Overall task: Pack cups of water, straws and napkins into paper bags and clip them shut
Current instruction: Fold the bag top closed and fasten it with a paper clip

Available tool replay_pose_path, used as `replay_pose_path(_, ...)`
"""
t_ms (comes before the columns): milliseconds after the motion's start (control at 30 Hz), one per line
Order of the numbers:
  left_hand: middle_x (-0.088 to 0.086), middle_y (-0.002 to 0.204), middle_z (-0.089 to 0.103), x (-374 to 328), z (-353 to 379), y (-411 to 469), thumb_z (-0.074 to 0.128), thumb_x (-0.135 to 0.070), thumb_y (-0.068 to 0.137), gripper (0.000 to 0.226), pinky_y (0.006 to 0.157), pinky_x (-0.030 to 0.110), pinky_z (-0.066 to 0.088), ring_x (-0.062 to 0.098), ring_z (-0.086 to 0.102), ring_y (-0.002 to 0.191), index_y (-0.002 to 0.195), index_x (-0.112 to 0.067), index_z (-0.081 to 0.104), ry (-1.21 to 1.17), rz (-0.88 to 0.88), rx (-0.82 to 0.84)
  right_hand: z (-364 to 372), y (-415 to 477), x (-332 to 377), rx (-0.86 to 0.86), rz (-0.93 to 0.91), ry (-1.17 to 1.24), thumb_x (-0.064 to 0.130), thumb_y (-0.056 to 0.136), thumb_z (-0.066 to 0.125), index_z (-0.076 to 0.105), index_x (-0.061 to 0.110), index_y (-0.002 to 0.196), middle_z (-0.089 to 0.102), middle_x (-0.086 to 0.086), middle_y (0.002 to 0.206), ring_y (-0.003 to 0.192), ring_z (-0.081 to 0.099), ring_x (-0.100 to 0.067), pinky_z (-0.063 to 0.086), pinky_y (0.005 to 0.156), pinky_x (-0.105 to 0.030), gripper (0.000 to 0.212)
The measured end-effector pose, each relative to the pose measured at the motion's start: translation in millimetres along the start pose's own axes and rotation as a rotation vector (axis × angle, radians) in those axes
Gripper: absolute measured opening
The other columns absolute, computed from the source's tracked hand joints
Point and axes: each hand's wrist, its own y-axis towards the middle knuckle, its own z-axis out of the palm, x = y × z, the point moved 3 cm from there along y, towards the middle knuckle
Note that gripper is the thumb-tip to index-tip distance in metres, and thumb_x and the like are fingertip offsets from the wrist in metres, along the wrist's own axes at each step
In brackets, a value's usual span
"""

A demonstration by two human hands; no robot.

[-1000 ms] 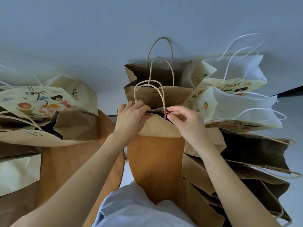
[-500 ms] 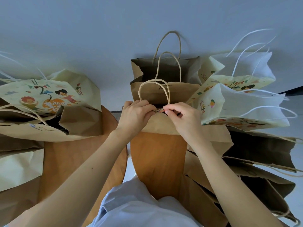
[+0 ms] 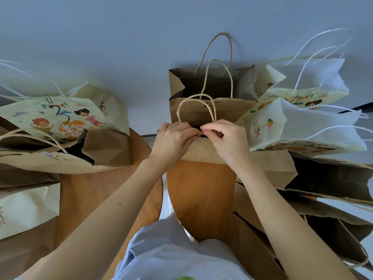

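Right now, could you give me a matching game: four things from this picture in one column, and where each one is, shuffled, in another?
Things
1. nearest plain brown paper bag with twisted handles
2. small red wire clip
3. cream paper bag printed with cartoon children
4. pale paper bag printed with the word "cute"

Places
A. at the far left
B. pinched in the right grip
C. just right of both grips
D. centre, its top held by the left grip

Pairs: 1-D, 2-B, 3-A, 4-C
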Motion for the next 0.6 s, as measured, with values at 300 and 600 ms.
replay_pose_path(300, 0.004, 0.076, 0.068, 0.5, 6.5, -0.3, 0.047, -0.021, 0.088, 0.028, 0.06, 0.032, 0.05, 0.024, 0.063, 0.064, 0.084, -0.01, 0.073, -0.021, 0.01, -0.037, 6.9, 1.9, 1.6, -0.07, 0.058, -0.049, 0.009, 0.083, 0.066, 0.074, 0.008, 0.093, 0.072, -0.008, 0.089, 0.08, 0.058, -0.006, 0.04, 0.073, -0.005, 0.013)
replay_pose_path(600, 0.006, 0.075, 0.066, -2.7, 5.6, 3.2, 0.045, -0.018, 0.089, 0.029, 0.058, 0.031, 0.049, 0.025, 0.061, 0.063, 0.084, -0.009, 0.072, 0.001, 0.049, -0.029, 3.4, 4.1, 0.4, -0.022, 0.062, -0.08, 0.008, 0.082, 0.068, 0.074, 0.008, 0.092, 0.072, -0.008, 0.087, 0.077, 0.054, -0.002, 0.036, 0.069, 0.0, 0.012)
